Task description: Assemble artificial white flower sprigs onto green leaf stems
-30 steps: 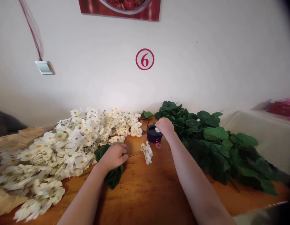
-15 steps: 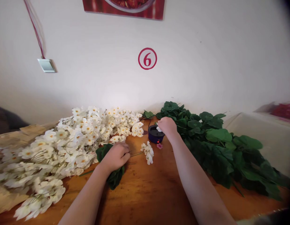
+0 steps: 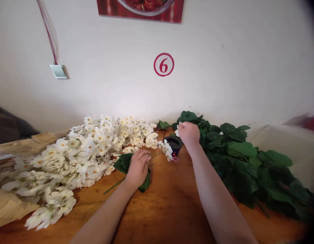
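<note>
Paper (image 3: 22,147), brown and crumpled, lies far left under a pile of white flowers (image 3: 96,145) on the wooden table (image 3: 167,206). The left hand (image 3: 138,167) rests palm down over green leaves (image 3: 122,162), fingers curled around the stem of a white flower sprig (image 3: 167,151) whose head reaches the dark pot (image 3: 175,144). The right hand (image 3: 189,134), arm stretched forward, pinches a small white flower (image 3: 176,133) just above that pot. Leafy green branches (image 3: 238,152) spread rightward. The pale wall (image 3: 223,67) behind bears a switch (image 3: 59,71) and a circled red 6 (image 3: 163,64).
</note>
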`<state>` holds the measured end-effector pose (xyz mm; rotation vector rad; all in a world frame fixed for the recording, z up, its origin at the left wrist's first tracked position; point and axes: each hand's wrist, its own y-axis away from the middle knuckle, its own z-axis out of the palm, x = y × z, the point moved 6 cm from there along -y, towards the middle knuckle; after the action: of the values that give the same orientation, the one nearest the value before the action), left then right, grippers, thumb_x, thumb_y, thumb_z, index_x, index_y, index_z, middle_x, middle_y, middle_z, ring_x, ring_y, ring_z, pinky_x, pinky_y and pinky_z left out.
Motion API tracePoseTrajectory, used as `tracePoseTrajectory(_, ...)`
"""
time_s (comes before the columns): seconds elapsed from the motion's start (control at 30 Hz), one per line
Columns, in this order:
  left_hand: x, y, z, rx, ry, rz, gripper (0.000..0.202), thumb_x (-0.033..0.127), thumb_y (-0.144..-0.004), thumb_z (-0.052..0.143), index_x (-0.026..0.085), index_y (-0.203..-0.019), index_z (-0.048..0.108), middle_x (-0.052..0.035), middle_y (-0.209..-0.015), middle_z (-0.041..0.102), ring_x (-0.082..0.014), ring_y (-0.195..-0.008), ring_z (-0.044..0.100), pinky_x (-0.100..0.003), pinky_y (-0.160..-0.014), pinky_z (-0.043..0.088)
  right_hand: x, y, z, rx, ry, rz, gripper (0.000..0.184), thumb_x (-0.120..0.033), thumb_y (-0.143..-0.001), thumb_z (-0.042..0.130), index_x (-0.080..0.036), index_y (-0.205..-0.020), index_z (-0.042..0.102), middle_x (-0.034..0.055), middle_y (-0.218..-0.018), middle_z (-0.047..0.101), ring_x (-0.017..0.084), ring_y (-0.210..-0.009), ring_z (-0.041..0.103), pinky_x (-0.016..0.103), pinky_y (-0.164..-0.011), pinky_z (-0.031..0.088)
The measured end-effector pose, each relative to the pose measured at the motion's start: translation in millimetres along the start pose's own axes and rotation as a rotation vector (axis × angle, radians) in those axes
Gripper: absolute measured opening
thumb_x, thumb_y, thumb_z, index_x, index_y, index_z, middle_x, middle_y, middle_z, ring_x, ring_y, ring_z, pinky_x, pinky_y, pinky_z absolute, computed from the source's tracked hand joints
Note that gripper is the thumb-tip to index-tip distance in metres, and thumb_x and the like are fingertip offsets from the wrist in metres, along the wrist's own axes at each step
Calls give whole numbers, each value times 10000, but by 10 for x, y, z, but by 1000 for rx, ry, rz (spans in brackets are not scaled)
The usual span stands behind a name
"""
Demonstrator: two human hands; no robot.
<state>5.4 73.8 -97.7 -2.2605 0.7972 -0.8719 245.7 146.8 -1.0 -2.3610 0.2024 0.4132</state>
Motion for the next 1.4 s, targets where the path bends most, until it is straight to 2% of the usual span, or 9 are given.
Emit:
tracePoseTrajectory(0.07, -17, 53, 60, -13, -20, -14, 230, 255, -957, 418, 186, -918, 634, -80, -987, 628, -221, -989, 523, -406, -930, 411, 5, 3, 71, -60, 6, 6, 397, -320, -889, 447, -177, -531, 546, 49, -533, 515, 137, -501, 372, 290, -504, 174)
tracePoseTrajectory(0.13, -48, 91, 90, -27, -31, -33, 258, 287, -956, 422, 184, -845, 631, -76, -903, 613, -216, -922, 531, -388, -879, 424, -21, 14, 11, 12, -9, -5, 408, -318, -900, 429, -183, -527, 524, 39, -519, 496, 138, -497, 363, 291, -505, 181)
tracePoseTrajectory(0.3, -112, 133, 153, -130, -8, -63, 326, 321, -955, 407, 185, -708, 570, -53, -724, 556, -186, -750, 528, -311, -696, 409, -194, 111, -443, 211, -152, -65, 436, -357, -910, 416, -211, -501, 370, -11, -467, 370, 123, -476, 295, 291, -510, 207)
tracePoseTrajectory(0.43, -115, 149, 177, -178, 6, -56, 323, 312, -938, 431, 185, -664, 546, -39, -674, 534, -172, -691, 514, -296, -650, 370, -330, 219, -581, 77, -301, -73, 462, -396, -875, 462, -221, -492, 272, -34, -457, 280, 116, -480, 285, 284, -492, 204)
tracePoseTrajectory(0.53, -101, 162, 183, -196, 60, -31, 298, 285, -937, 428, 180, -691, 560, -40, -699, 551, -171, -715, 525, -292, -672, 373, -358, 375, -401, -64, -452, -42, 483, -434, -842, 499, -226, -490, 244, -48, -456, 222, 108, -469, 267, 276, -466, 185)
tracePoseTrajectory(0.77, -133, 198, 262, -276, 190, -7, 342, 300, -943, 444, 171, -646, 553, -26, -664, 547, -152, -675, 518, -274, -643, 367, -110, 991, 541, -382, -983, 292, 400, -512, -742, 625, -212, -559, 436, -79, -447, 302, 81, -404, 262, 228, -389, 167)
tracePoseTrajectory(0.87, -142, 197, 280, -288, 230, -19, 357, 333, -951, 431, 168, -677, 589, -29, -676, 559, -154, -690, 522, -276, -662, 380, -22, 1164, 785, -492, -1146, 371, 401, -512, -675, 699, -193, -567, 481, -81, -455, 342, 67, -386, 276, 211, -367, 178)
tracePoseTrajectory(1.03, -165, 177, 300, -298, 293, -56, 375, 368, -956, 420, 161, -710, 613, -30, -694, 566, -157, -714, 528, -278, -684, 393, 76, 1187, 860, -519, -1174, 385, 400, -504, -656, 726, -177, -572, 510, -73, -475, 387, 63, -398, 316, 202, -372, 228)
tracePoseTrajectory(1.4, -159, 173, 299, -282, 285, -57, 369, 338, -960, 422, 164, -674, 577, -13, -672, 543, -143, -681, 515, -264, -660, 377, 113, 1131, 751, -537, -1003, 295, 446, -532, -690, 694, -189, -533, 457, -76, -469, 339, 67, -437, 267, 217, -414, 210)
